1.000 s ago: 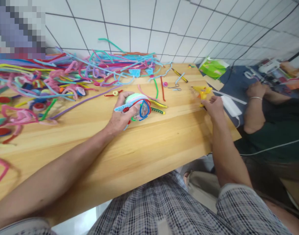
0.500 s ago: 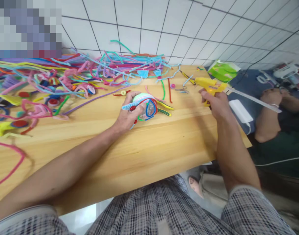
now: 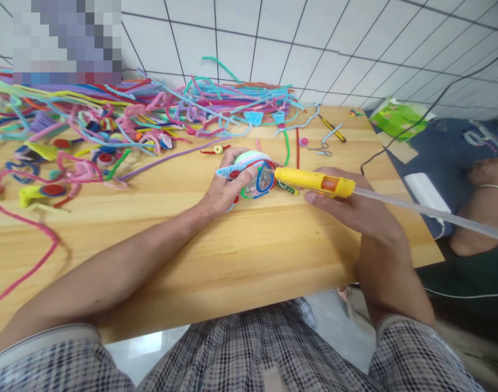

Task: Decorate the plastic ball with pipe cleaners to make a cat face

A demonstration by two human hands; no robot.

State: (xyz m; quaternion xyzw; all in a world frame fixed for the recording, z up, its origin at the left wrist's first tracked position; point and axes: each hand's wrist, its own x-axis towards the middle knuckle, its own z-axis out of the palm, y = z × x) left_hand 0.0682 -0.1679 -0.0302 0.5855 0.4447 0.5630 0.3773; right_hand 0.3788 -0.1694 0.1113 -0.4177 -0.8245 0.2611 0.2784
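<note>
Yellow glue gun (image 3: 314,181) sits gripped in the right hand (image 3: 355,209), its nozzle touching the pipe-cleaner-wrapped ball (image 3: 254,171) at the table's (image 3: 249,256) centre. At nine o'clock of the gun, the left hand (image 3: 224,190) closes around that ball, holding it on the wood. Loose pipe cleaners (image 3: 122,122) lie heaped toward eleven o'clock; small scissors (image 3: 319,149) rest at one o'clock.

glue stick (image 3: 432,214) cut off at right edge, co-worker's arm (image 3: 483,201) mostly out of frame
</note>
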